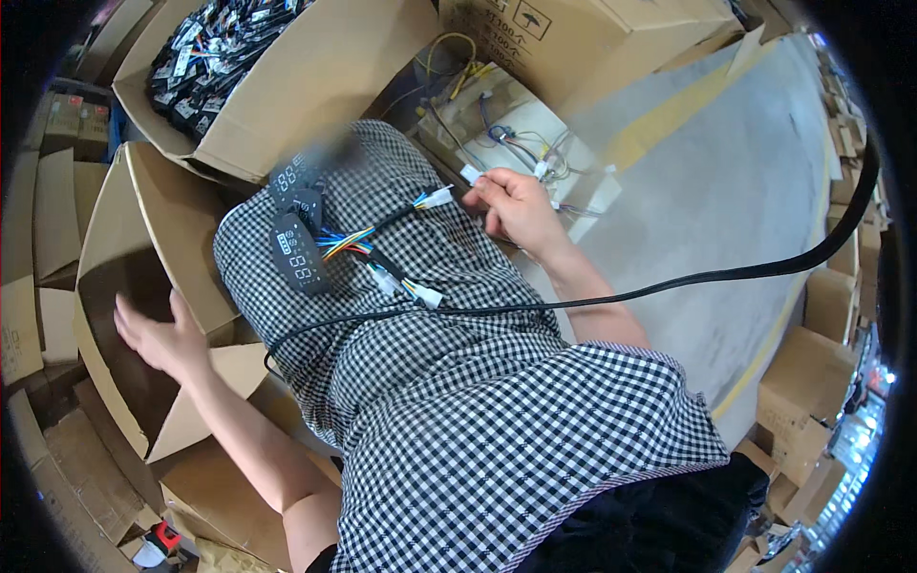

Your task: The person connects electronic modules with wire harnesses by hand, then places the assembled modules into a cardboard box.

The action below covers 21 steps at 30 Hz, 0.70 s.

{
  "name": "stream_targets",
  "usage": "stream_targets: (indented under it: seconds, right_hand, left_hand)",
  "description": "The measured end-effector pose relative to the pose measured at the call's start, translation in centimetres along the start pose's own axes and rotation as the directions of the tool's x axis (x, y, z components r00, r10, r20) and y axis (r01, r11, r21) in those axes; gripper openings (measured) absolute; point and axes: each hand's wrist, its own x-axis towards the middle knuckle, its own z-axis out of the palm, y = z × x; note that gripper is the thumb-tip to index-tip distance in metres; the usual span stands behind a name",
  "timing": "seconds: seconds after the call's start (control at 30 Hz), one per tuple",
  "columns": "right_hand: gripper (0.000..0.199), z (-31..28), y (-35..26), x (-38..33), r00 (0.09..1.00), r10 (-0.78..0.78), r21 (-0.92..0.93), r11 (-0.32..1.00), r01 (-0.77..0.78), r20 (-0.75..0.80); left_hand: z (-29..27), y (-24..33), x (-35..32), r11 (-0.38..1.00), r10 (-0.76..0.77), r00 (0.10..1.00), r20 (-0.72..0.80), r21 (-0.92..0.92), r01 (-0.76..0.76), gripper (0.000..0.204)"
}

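Observation:
My left hand (162, 339) is spread over the open side of a cardboard box (205, 272), slightly blurred and holding nothing. My right hand (516, 205) pinches a small white connector (471, 175) between thumb and fingers, beside my right knee. Across the checked apron (411, 353) on my lap lie black display panels (299, 253) with pale digit segments. Coloured wires (349, 244) run from them to white plugs (435, 197), with another white plug (427, 295) lower down. A grey-black blur hides part of the uppermost panel.
A carton (287, 91) full of black wired parts stands at the upper left. Beyond my right hand, a pale board (521, 115) carries loose wires and connectors. A black cable (659, 285) crosses my lap and right forearm. Another closed carton (611, 43) sits at the top.

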Motion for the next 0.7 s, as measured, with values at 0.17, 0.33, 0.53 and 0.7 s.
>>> stream_targets:
  seconds: [0.17, 0.33, 0.53, 0.7]
  right_hand:
    - [0.029, 1.2, -1.2, 0.1, 0.992, 0.082, 0.19, 0.977, -0.1, 0.101]
    - [0.026, 1.6, -1.2, -0.8, 0.975, -0.186, 0.238, 0.959, 0.154, 0.118]
    - [0.023, 0.1, -3.4, -2.6, 0.968, -0.012, 0.134, 0.991, -0.022, 0.249]
    - [0.021, -0.6, -5.0, -2.1, 0.812, 0.24, 0.107, 0.932, -0.346, 0.532]
  left_hand:
    - [-0.9, 18.8, -3.3, 0.774, 0.504, 0.769, 0.393, -0.602, -0.199, 0.046]
    - [2.5, 23.7, -7.2, 0.615, 0.703, 0.645, 0.301, -0.713, -0.337, 0.03]
    - [2.0, 22.6, -7.5, 0.455, 0.55, 0.764, 0.336, -0.888, 0.063, 0.024]
    - [1.5, 21.9, -7.7, 0.311, 0.605, 0.772, 0.194, -0.95, -0.005, 0.024]
